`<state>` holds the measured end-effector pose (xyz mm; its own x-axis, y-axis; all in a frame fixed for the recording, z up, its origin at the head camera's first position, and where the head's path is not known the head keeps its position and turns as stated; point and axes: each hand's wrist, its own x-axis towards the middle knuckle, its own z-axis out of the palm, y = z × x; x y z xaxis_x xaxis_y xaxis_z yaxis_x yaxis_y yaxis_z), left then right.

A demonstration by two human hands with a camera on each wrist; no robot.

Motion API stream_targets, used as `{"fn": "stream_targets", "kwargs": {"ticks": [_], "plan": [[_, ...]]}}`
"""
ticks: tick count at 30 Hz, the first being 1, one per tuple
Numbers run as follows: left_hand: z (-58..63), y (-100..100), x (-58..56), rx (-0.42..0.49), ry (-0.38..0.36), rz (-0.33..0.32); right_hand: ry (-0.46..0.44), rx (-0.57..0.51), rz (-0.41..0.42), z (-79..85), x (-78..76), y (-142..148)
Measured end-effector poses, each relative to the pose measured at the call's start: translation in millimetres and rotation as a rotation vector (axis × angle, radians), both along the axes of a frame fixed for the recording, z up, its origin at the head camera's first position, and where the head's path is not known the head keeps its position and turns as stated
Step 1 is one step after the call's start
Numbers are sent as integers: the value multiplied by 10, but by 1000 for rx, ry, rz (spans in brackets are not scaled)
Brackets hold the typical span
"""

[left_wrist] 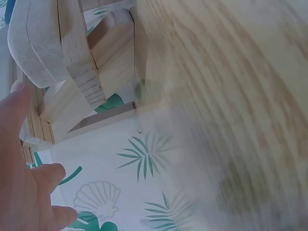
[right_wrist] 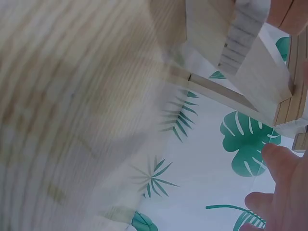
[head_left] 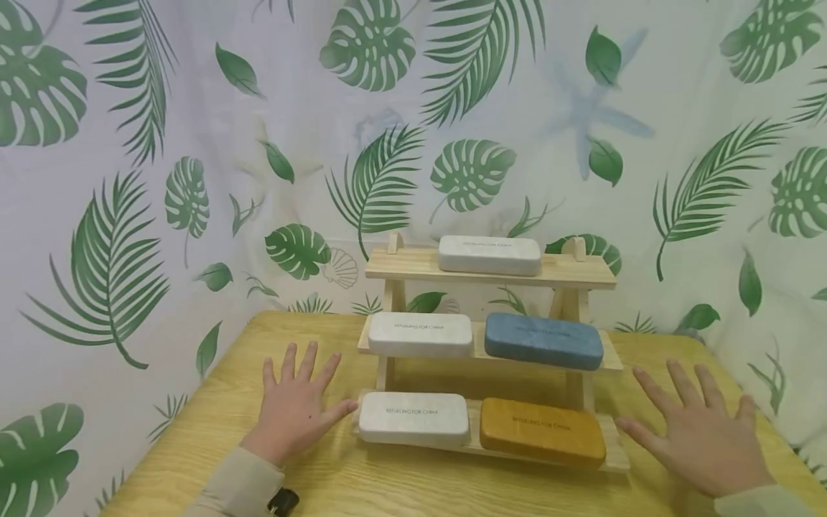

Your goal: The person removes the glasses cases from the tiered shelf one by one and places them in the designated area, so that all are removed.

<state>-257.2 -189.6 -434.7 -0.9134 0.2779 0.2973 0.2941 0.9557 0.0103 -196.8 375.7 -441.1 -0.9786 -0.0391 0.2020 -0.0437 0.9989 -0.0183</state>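
A three-tier wooden stand [head_left: 491, 273] holds several oblong glasses cases printed with small lettering. One white case [head_left: 489, 255] lies on the top tier. On the middle tier a second white case [head_left: 420, 334] sits beside a blue case [head_left: 544, 341]. The bottom tier bears a third white case [head_left: 413, 418] and an orange-yellow case [head_left: 541, 432]. My left hand [head_left: 298, 406] is spread left of the stand, thumb tip close to the bottom white case and holding nothing. To the right, my right hand [head_left: 704, 427] is spread too, its thumb near the orange-yellow case's end.
The stand is on a wood-grain table [head_left: 310, 474]. Behind and along both sides hangs a white curtain [head_left: 258, 129] with green leaf prints. A dark object [head_left: 283, 501] shows at my left sleeve.
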Motion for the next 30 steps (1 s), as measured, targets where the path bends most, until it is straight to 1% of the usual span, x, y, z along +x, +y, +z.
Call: {"fn": "stream_targets", "kwargs": {"ticks": [3, 6, 10, 16, 21, 26, 30], "plan": [[-13, 6, 3, 0, -6, -2, 5, -3, 7, -5, 29, -10], [-34, 14, 4, 27, -22, -11, 30, -3, 24, -4, 42, -32], [-69, 27, 5, 88, -55, -26, 51, -2, 56, 16, 48, -80], [-102, 59, -3, 176, -130, -54, 59, -28, 102, 52, 105, -210], [-97, 105, -5, 233, -183, -60, 75, -58, 153, 103, 168, -362], [-133, 137, -9, 328, -243, -53, 76, -80, 205, 183, 205, -508], [-191, 127, -18, 422, -286, -52, 105, -96, 258, 227, 214, -661]]}}
